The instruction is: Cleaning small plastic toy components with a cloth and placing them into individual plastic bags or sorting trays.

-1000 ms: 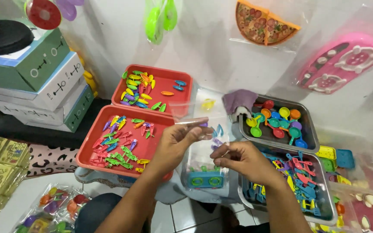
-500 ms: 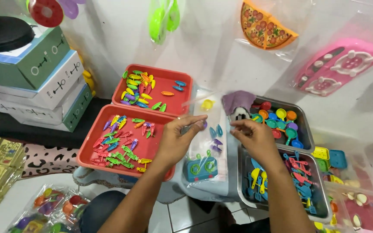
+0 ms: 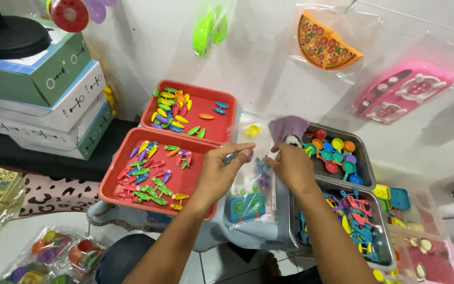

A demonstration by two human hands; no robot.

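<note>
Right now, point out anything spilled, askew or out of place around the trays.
Nothing stands out. The left hand and right hand hold a clear plastic bag of small toys upright between the red trays and metal trays; the loose pieces all lie inside their trays.

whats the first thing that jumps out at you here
Two hands, the left hand and right hand, pinch a clear plastic bag of small toys at centre. Left of them sit two red trays of bright plastic bits; right, metal trays of coloured spoons.
</note>
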